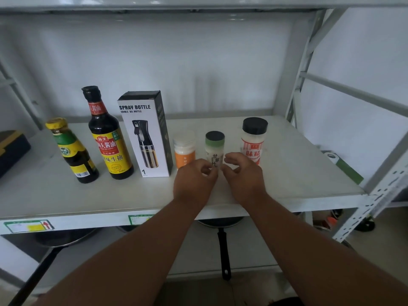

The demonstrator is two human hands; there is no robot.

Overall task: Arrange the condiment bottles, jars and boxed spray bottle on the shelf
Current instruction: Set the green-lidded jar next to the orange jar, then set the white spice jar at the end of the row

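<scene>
Six items stand in a row on the white shelf board (298,173). From the left: a small dark bottle with a yellow cap (71,151), a tall soy sauce bottle (108,138), the boxed spray bottle (146,133), an orange-labelled jar (184,149), a green-lidded jar (214,146) and a black-lidded jar with a red label (254,140). My left hand (194,184) and my right hand (242,173) sit on either side of the green-lidded jar's base, fingers loosely curled and apart. The hands hide the jar's bottom. I cannot tell whether the fingertips touch it.
A dark box (12,149) lies at the shelf's far left. A green and white packet (341,166) lies at the right edge. Pans, one with a black handle (224,250), rest on the lower shelf. Metal uprights (295,85) frame the right side.
</scene>
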